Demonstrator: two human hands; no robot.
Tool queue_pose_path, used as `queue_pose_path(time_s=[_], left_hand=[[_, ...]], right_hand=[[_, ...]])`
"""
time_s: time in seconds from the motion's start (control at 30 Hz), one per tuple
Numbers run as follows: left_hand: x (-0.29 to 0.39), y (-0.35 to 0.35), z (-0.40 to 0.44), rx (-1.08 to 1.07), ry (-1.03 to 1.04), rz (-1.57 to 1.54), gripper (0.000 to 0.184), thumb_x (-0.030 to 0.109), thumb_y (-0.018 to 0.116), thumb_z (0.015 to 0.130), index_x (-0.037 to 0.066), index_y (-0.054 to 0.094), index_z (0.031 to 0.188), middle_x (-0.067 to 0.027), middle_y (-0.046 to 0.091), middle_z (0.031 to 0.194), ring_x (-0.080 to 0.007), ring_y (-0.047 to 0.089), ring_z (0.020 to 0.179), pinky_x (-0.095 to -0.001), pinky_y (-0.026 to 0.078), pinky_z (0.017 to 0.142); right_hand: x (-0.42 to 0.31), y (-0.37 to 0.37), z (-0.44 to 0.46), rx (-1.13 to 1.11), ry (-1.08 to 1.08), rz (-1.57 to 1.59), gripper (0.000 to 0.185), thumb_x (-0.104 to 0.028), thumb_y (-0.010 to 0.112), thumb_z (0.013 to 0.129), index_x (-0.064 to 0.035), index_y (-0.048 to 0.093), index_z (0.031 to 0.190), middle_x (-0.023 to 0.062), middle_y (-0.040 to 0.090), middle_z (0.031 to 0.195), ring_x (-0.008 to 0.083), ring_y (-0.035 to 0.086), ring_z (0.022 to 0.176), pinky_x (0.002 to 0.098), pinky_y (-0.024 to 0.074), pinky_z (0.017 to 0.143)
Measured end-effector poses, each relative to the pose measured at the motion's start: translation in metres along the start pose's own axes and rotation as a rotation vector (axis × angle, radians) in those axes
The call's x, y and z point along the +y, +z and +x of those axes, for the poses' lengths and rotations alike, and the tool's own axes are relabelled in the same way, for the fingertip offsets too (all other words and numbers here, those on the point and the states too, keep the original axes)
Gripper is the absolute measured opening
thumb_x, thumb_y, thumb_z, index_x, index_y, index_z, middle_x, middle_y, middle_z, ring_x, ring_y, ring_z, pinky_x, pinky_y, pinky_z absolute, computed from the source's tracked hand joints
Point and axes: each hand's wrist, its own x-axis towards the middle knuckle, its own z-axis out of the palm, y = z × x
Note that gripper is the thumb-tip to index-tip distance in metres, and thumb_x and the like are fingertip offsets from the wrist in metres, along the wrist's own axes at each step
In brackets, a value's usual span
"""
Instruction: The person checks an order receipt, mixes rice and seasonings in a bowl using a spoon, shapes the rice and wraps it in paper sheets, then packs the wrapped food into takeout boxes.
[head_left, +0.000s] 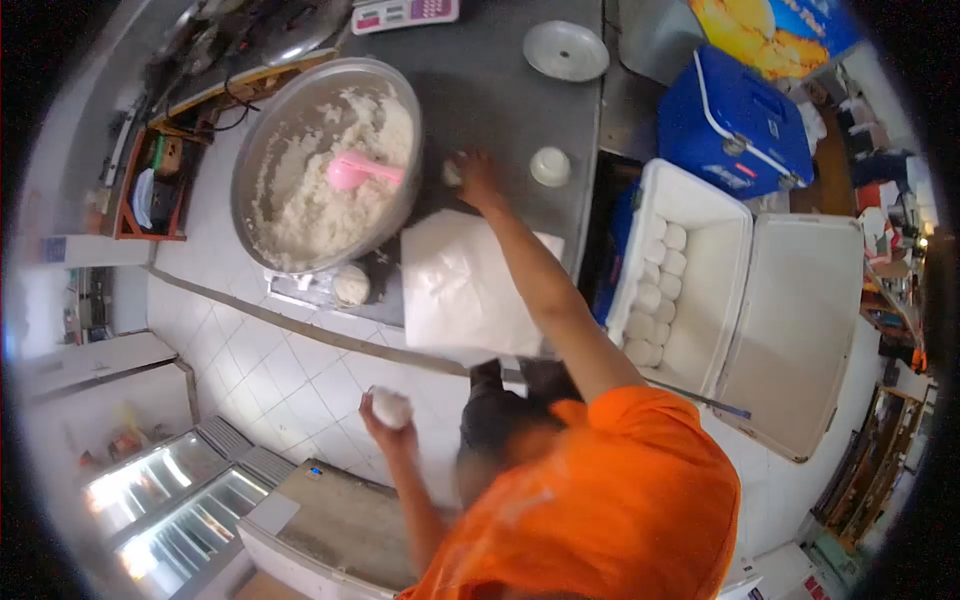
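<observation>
My left hand (388,428) is raised off the table's near side, its fingers wrapped round a white bag of rice (391,408). Stretched out over the dark table, my right hand (480,182) has its fingers at a small pale object (452,173) that I cannot make out. Below that hand lies a stack of white plastic sheets (465,290). A large metal pot (243,190) of cooked rice (300,190) stands left of it, with a pink scoop (350,170) in the rice. Close to the pot's lower rim, a round white portion of rice (351,286) sits on a metal surface.
A white cup (550,167) and a round metal lid (566,51) rest on the table (480,80). To the right, an open white cooler (705,290) holds several white round packs (650,295). Behind it stands a blue cooler (735,120). A scale (405,12) is at the far edge.
</observation>
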Motion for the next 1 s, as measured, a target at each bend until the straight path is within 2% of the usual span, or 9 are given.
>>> queue_pose_path(time_s=[0.13,0.2,0.27,0.47,0.63,0.77,0.83,0.9,1.0], left_hand=[[-0.021,-0.029,-0.047,-0.068,-0.148,-0.019,0.027,0.036,0.058,0.088,0.012,0.055,0.100,-0.0028,0.058,0.093,-0.0173,0.057,0.083,-0.0323,0.050,0.070],[-0.046,-0.037,-0.042,-0.093,-0.200,0.187,0.028,0.036,0.058,0.089,0.012,0.056,0.102,-0.0031,0.058,0.094,-0.0182,0.058,0.082,-0.0332,0.051,0.067],[-0.086,-0.062,-0.019,-0.321,-0.164,0.513,0.028,0.034,0.059,0.088,0.011,0.057,0.105,-0.0034,0.059,0.091,-0.0199,0.059,0.079,-0.0340,0.051,0.066],[-0.190,-0.083,-0.012,-1.082,-0.475,1.020,0.029,0.027,0.065,0.082,0.008,0.060,0.103,-0.0053,0.060,0.083,-0.0197,0.059,0.070,-0.0332,0.051,0.065],[-0.301,-0.031,-0.097,-1.690,0.187,1.668,0.026,0.024,0.077,0.073,0.002,0.066,0.084,-0.0045,0.063,0.074,-0.0150,0.057,0.066,-0.0301,0.047,0.060],[-0.398,0.019,-0.225,-1.934,0.224,1.577,0.027,0.024,0.077,0.074,0.003,0.067,0.088,-0.0057,0.064,0.078,-0.0157,0.058,0.068,-0.0296,0.047,0.062],[-0.436,0.060,-0.330,-1.345,-0.294,1.844,0.028,0.024,0.076,0.075,0.003,0.068,0.091,-0.0068,0.066,0.085,-0.0163,0.060,0.071,-0.0299,0.048,0.061],[-0.596,0.022,-0.225,-1.836,0.002,1.450,0.033,0.023,0.071,0.081,0.003,0.066,0.106,-0.0073,0.065,0.094,-0.0173,0.062,0.076,-0.0315,0.050,0.063],[-0.642,0.081,-0.373,-1.411,-0.583,1.505,0.032,0.026,0.063,0.087,0.006,0.062,0.113,-0.0045,0.064,0.091,-0.0167,0.062,0.073,-0.0335,0.051,0.061]], right_hand=[[-0.063,-0.023,-0.107,0.220,0.135,0.868,0.081,-0.035,0.083,0.065,-0.0064,0.046,0.131,0.0169,0.055,0.124,0.0283,0.053,0.115,0.0417,0.0427,0.096],[-0.085,-0.090,-0.221,-0.294,0.125,1.179,0.056,-0.030,0.070,0.081,-0.0051,0.051,0.127,0.0178,0.060,0.117,0.0264,0.055,0.113,0.0392,0.0412,0.099],[-0.079,-0.157,-0.335,-0.382,-0.077,0.994,0.056,-0.031,0.069,0.080,-0.0034,0.052,0.126,0.0190,0.057,0.123,0.0293,0.056,0.112,0.0396,0.0421,0.096],[0.033,-0.320,-0.621,-0.535,0.512,1.061,0.075,-0.045,0.078,0.069,-0.0094,0.049,0.128,0.0155,0.059,0.118,0.0290,0.056,0.111,0.0386,0.0441,0.093],[0.093,-0.452,-0.777,-0.208,1.291,0.533,0.075,-0.040,0.079,0.068,-0.0100,0.050,0.130,0.0153,0.060,0.120,0.0296,0.056,0.114,0.0410,0.0452,0.095],[0.169,-0.467,-0.865,0.130,1.181,0.515,0.080,-0.047,0.079,0.067,-0.0071,0.048,0.130,0.0183,0.060,0.120,0.0356,0.056,0.112,0.0433,0.0441,0.097],[0.190,-0.495,-0.889,0.234,1.165,0.664,0.082,-0.051,0.076,0.069,-0.0066,0.047,0.131,0.0192,0.058,0.122,0.0355,0.054,0.116,0.0427,0.0425,0.099],[0.235,-0.506,-0.915,0.073,1.135,0.496,0.080,-0.053,0.074,0.072,-0.0080,0.046,0.133,0.0198,0.054,0.127,0.0355,0.053,0.117,0.0422,0.0424,0.099],[0.278,-0.581,-0.969,0.235,1.146,0.526,0.078,-0.048,0.075,0.074,-0.0079,0.044,0.133,0.0199,0.055,0.125,0.0349,0.054,0.115,0.0421,0.0444,0.096]])
